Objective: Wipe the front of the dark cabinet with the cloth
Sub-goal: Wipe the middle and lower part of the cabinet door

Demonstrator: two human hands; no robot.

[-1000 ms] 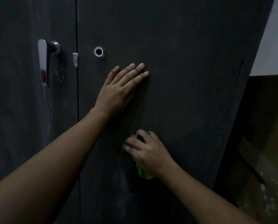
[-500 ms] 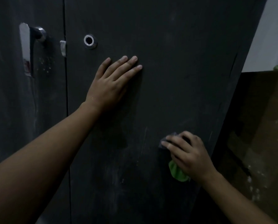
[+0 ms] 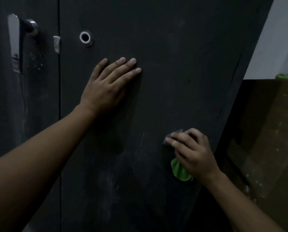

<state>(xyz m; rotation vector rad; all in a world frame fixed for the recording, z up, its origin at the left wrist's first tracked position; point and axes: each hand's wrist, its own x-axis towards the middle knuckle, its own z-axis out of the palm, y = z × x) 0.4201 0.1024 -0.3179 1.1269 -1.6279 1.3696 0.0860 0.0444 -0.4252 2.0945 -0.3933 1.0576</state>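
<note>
The wiping looked to be under way. The person's left hand [image 3: 106,87] lay flat on the dark cabinet [image 3: 181,56], fingers straight and slightly spread. It held nothing and pressed on the right-hand of the 2 doors, just below the round metal lock ring [image 3: 85,38], apparently bracing the panel. The right hand [image 3: 193,154] was lower, near that door's right edge, its fingers curled over a bunched green cloth [image 3: 180,171] and pressing it to the surface. A green fold stuck out beneath the palm, and a greyish bit at the fingertips was, I guessed, part of the same cloth.

Pale dusty smears [image 3: 109,181] showed on the lower middle of that door, left of the cloth and apart from it. Light specks dotted the left door beside the chrome handle [image 3: 14,42]. I judged a good share of the front was not yet done. The next stroke would probably need to carry the cloth leftward and down across those smears under firm, even pressure. The specks by the handle would need short, careful passes around the metal
</note>
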